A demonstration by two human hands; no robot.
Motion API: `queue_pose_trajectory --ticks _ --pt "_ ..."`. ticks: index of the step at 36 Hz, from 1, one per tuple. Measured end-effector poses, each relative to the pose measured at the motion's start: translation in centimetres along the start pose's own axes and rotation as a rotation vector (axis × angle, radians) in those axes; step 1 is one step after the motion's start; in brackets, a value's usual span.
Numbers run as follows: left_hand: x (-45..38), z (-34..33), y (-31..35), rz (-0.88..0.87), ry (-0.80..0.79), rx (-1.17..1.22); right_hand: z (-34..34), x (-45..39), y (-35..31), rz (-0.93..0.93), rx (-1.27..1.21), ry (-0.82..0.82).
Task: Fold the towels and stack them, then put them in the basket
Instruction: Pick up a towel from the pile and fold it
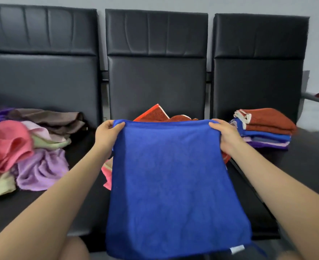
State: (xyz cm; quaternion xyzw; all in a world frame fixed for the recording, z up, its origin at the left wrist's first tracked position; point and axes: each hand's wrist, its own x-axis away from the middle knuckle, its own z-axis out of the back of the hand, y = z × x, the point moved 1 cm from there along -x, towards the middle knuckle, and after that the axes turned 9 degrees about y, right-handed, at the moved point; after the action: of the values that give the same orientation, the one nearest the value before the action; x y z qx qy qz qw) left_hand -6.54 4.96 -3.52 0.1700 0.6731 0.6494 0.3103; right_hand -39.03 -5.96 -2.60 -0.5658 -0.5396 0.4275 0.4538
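A blue towel hangs spread flat over the middle seat. My left hand pinches its top left corner, and my right hand pinches its top right corner. Its lower edge, with a small white label, drops past the seat's front. Behind it lie red and rust towels, mostly hidden, and a pink one peeks out at its left side. A folded stack of rust, blue and purple towels sits on the right seat. An unfolded heap of pink, lilac, pale green and brown towels covers the left seat.
Three black padded seats stand in a row with tall backrests against a pale wall. A metal armrest with a reddish top juts in at the far right. No basket is in view.
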Motion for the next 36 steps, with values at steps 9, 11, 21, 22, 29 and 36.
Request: queue_pose_trajectory --ticks 9,11,21,22,29,36 --pt "-1.2 -1.4 -4.6 0.034 -0.054 -0.317 0.0 -3.7 5.0 -0.021 0.161 0.194" --pt "-0.8 -1.3 -4.4 0.005 -0.039 -0.325 0.0 -3.1 4.7 -0.009 0.214 0.209" --pt "6.8 0.8 1.3 -0.559 -0.171 -0.423 2.3 2.0 3.1 0.212 0.531 0.198" --pt "8.1 0.9 1.9 -0.585 -0.215 -0.422 2.7 3.1 3.0 0.236 0.549 0.159" --pt "16.0 1.1 2.9 -0.52 -0.495 -0.373 3.7 11.0 1.7 0.429 0.616 -0.208" --pt "20.3 3.1 -0.6 -0.697 -0.75 -0.626 7.5 16.8 3.2 0.867 1.221 -0.704"
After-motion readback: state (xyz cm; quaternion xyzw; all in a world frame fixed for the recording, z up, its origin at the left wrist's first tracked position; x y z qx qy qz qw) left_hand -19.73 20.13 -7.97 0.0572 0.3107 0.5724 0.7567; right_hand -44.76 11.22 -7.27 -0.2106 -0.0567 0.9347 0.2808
